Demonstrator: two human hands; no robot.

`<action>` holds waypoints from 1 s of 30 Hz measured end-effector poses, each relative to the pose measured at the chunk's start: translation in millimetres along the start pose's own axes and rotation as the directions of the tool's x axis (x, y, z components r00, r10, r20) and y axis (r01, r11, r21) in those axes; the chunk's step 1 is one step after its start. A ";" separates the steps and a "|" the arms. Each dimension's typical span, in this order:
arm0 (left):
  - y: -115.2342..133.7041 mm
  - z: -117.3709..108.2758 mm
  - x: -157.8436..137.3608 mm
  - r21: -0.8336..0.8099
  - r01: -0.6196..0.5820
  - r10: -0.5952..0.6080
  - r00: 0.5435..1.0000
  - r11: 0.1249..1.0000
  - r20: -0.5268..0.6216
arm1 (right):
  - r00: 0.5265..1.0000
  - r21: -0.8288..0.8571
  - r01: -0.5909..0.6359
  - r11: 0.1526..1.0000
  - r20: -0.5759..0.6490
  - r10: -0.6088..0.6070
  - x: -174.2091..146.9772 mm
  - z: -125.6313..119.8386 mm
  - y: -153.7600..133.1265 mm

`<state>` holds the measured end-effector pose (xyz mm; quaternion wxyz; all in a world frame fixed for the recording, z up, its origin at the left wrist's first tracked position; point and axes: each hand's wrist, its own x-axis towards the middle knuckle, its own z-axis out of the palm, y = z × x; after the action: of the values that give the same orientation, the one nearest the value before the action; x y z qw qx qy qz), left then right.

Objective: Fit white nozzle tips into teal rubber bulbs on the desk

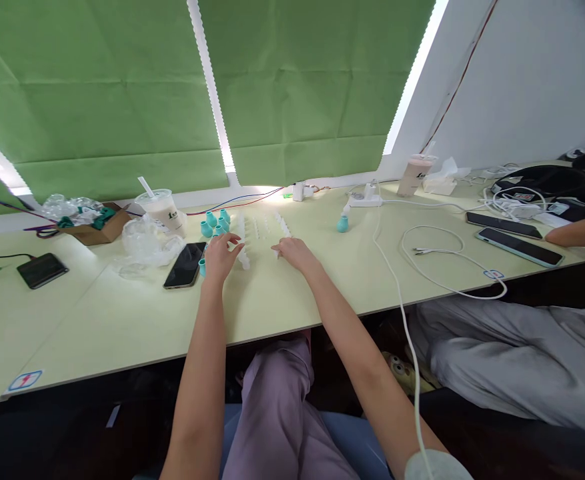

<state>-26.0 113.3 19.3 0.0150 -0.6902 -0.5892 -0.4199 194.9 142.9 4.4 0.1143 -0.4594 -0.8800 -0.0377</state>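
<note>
My left hand (221,257) hovers over or rests by the turquoise bulb-shaped pieces (207,229), its thumb and index finger apart and nothing visible between them. Just right of its fingertips runs a row of small white pieces (242,230). My right hand (295,253) has its fingers drawn together at the near end of another white row (283,225), on a small white piece (275,253). Between these rows lie finer, clear-looking bits (257,228). One turquoise piece with a white top (343,223) stands apart to the right. My left hand partly hides the turquoise group.
Left of my hands lie a black phone (185,265), a plastic bag (149,241), a lidded cup (161,210) and a cardboard box (97,230). Rightward are a power strip (365,200), white cables (437,252), another cup (415,175), two phones and another person's arm (579,233).
</note>
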 end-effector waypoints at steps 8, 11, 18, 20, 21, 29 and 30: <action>-2.8 -7.3 -2.0 0.026 -0.077 0.067 0.965 0.997 0.255 | 1.000 -0.051 -0.016 0.999 0.005 0.016 -1.3 2.0 2.9; -6.3 -5.6 -0.3 0.077 -0.109 0.081 0.948 0.991 0.308 | 0.997 0.041 -0.051 0.998 -0.052 0.053 -1.2 -1.7 5.7; 13.5 -5.2 2.4 -0.127 -0.123 0.149 0.963 0.984 0.222 | 0.916 0.786 0.013 0.618 -0.257 0.308 5.3 -19.5 -1.1; 20.3 -4.0 2.5 -0.242 -0.066 0.105 0.983 0.968 0.151 | 0.914 0.917 0.114 0.383 -0.248 0.322 7.8 -21.0 -5.5; 22.7 -2.2 2.5 -0.300 -0.032 0.071 0.990 0.954 0.119 | 0.911 0.941 0.149 0.304 -0.250 0.327 8.7 -21.2 -7.7; 35.6 23.2 0.3 -0.692 0.159 -0.085 0.987 0.704 0.140 | 0.878 0.911 0.215 0.352 -0.338 0.338 9.6 -18.9 -23.1; 37.6 24.4 -0.3 -0.699 0.161 -0.077 0.986 0.697 0.151 | 0.867 0.899 0.228 0.373 -0.362 0.343 9.5 -19.0 -23.7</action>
<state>18.8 114.1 21.2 -0.3107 -0.6252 -0.4261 -0.5753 173.4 133.7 26.0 0.5731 -0.3209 -0.6687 0.3485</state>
